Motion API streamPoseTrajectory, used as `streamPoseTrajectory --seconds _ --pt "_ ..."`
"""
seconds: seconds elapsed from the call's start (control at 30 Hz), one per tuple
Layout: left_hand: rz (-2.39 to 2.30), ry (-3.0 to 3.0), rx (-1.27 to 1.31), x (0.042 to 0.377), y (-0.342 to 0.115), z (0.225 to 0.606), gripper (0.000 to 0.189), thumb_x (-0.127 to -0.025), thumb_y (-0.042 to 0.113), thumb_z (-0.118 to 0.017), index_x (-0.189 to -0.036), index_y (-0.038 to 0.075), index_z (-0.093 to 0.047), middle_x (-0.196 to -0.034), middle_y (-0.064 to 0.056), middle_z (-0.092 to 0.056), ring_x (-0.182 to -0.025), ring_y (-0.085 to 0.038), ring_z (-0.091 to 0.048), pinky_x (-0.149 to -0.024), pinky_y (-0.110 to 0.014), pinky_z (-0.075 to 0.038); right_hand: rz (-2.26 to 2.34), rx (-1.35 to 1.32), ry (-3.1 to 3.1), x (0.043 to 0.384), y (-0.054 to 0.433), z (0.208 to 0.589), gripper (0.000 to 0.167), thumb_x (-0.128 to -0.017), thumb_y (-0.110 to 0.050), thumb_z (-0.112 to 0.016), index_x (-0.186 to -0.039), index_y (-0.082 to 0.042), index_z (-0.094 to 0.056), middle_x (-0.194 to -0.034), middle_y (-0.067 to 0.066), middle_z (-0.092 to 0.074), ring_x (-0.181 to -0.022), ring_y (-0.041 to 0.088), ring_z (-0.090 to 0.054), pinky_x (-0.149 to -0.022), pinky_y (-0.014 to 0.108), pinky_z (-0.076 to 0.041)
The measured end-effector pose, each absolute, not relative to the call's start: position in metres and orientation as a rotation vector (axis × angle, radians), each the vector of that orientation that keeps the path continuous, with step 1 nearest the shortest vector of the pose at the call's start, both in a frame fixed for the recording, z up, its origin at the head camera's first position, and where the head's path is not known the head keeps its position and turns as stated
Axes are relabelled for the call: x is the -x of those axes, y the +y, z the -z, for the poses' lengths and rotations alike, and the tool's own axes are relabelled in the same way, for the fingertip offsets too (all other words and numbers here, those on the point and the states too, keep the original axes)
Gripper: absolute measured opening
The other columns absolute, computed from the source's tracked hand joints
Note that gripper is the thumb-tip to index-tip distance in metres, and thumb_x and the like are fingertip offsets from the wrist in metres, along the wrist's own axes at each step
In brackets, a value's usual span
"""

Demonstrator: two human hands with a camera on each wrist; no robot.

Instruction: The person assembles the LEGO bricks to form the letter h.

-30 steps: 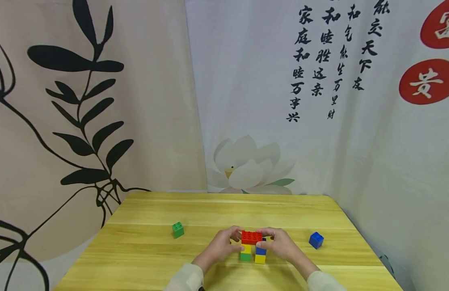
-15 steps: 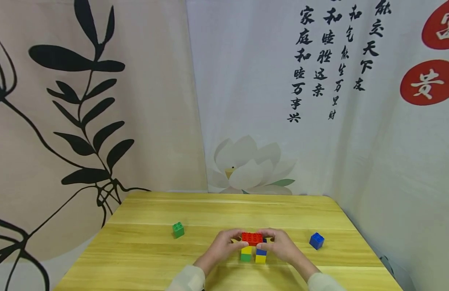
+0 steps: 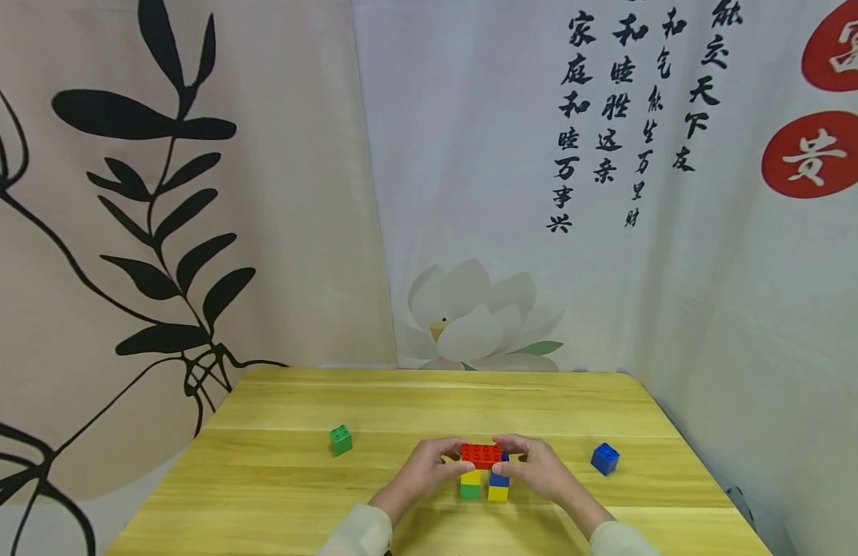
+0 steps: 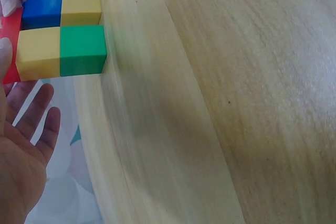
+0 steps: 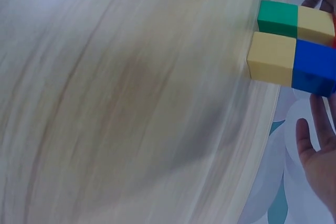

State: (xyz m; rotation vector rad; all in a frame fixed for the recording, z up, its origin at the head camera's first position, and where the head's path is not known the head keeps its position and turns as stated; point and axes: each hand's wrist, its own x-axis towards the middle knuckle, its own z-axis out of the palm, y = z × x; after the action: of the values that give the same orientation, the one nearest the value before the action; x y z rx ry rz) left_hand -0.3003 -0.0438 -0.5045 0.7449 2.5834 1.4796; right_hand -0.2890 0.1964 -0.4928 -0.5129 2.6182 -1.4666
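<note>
A studded red brick (image 3: pixel 481 455) bridges two short columns near the table's front. Its left end is pinched by my left hand (image 3: pixel 427 468), thumb in front and fingers behind. My right hand (image 3: pixel 538 468) grips the other end in the same way. Under the left end, a yellow block (image 3: pixel 470 478) stands on a green block (image 3: pixel 469 492). The right column has a blue block (image 3: pixel 500 480) over another yellow block (image 3: pixel 498 494). In the left wrist view, the green block (image 4: pixel 83 50) and its neighbours sit flush, with a narrow gap between columns; the left hand's lower fingers are spread.
A loose green studded block (image 3: pixel 340 440) lies on the wooden table (image 3: pixel 276 494) to the left. Off to the right is a loose blue block (image 3: pixel 605 459). Behind the table's far edge hangs a printed curtain (image 3: pixel 303 232).
My left thumb has moved up from the yellow block onto the front of the red brick. The red brick now sits level across both columns. My right hand stays nearly in place.
</note>
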Motion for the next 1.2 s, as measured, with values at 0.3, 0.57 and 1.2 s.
streamPoseTrajectory --seconds 0.3,0.57,1.2 --pt "-1.493 2.569 -0.708 0.301 -0.043 0.505 0.030 -0.090 0.032 -0.073 -0.116 0.018 -0.073 -0.102 0.011 -0.071 -0.093 -0.008 -0.061 -0.077 -0.029 -0.050 1.517 0.499 2.554 0.288 0.203 0.495 0.047 -0.090 -0.031 -0.075 -0.125 0.000 -0.066 -0.119 0.014 -0.067 -0.097 0.024 -0.061 -0.079 0.043 -0.053" --pt "-1.501 2.561 -0.712 0.301 -0.043 0.506 0.031 -0.091 0.033 -0.073 -0.117 0.018 -0.073 -0.104 0.011 -0.071 -0.094 -0.009 -0.061 -0.077 -0.031 -0.050 1.572 0.512 2.506 0.287 0.203 0.498 0.049 -0.092 -0.029 -0.073 -0.127 0.004 -0.064 -0.119 0.018 -0.067 -0.098 0.026 -0.064 -0.079 0.047 -0.055" --pt "-1.529 2.565 -0.676 0.300 -0.042 0.508 0.031 -0.089 0.032 -0.075 -0.115 0.016 -0.072 -0.101 0.009 -0.071 -0.091 -0.010 -0.062 -0.076 -0.031 -0.052 1.587 0.468 2.497 0.285 0.202 0.502 0.054 -0.092 -0.031 -0.072 -0.131 0.004 -0.060 -0.121 0.017 -0.066 -0.100 0.026 -0.064 -0.081 0.045 -0.055"
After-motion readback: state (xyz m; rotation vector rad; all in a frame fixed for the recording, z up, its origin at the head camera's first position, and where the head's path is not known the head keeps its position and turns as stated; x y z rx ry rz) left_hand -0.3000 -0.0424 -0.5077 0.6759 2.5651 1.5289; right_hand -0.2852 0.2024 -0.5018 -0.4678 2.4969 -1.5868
